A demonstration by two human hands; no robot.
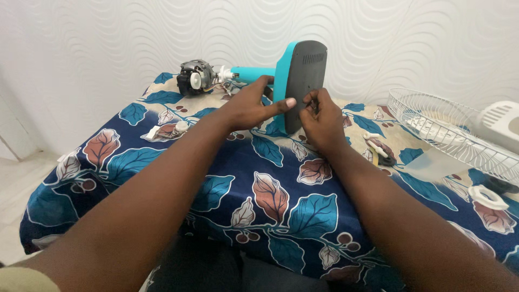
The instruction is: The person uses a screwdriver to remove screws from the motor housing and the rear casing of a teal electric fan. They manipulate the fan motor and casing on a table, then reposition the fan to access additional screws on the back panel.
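Both hands meet at a teal fan base (299, 81) that stands tipped on its edge near the far side of the table (270, 216), its dark grey underside turned toward the camera. The left hand (251, 105) grips the teal edge of the base, fingers (265, 81) wrapped over the far side and the thumb pressed flat against the grey underside. The right hand (323, 121) rests against the lower part of the grey underside, its fingers curled narrow and pinched together there; whether they hold some small part cannot be told. A teal neck runs left from the base to a bare fan motor (195, 77) lying on the table with loose wires beside it. The table is covered by a blue cloth with a leaf print. To the right lies a white wire fan guard (438, 127), with a white plastic cover (503, 123) beside it and a white ring (488, 196) nearer the front edge
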